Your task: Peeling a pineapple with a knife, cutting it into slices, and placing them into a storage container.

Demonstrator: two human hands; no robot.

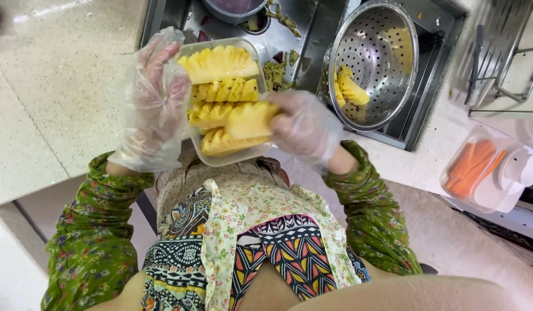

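My left hand [157, 98], in a loose clear plastic glove, holds a clear plastic tray [243, 155] by its left side, above my lap. Rows of yellow pineapple slices [220, 64] fill the tray. My right hand [304, 124], also gloved, grips one pineapple piece [250, 119] and presses it onto the slices at the tray's lower right. Both sleeves are green and flowered.
A steel colander [387, 34] with a few pineapple pieces [350, 89] sits tilted in the sink [419, 124] at the upper right. Green peel scraps [275, 72] lie in the sink basin. A clear box of orange strips [471, 167] stands at the right; a pale counter [53, 86] lies left.
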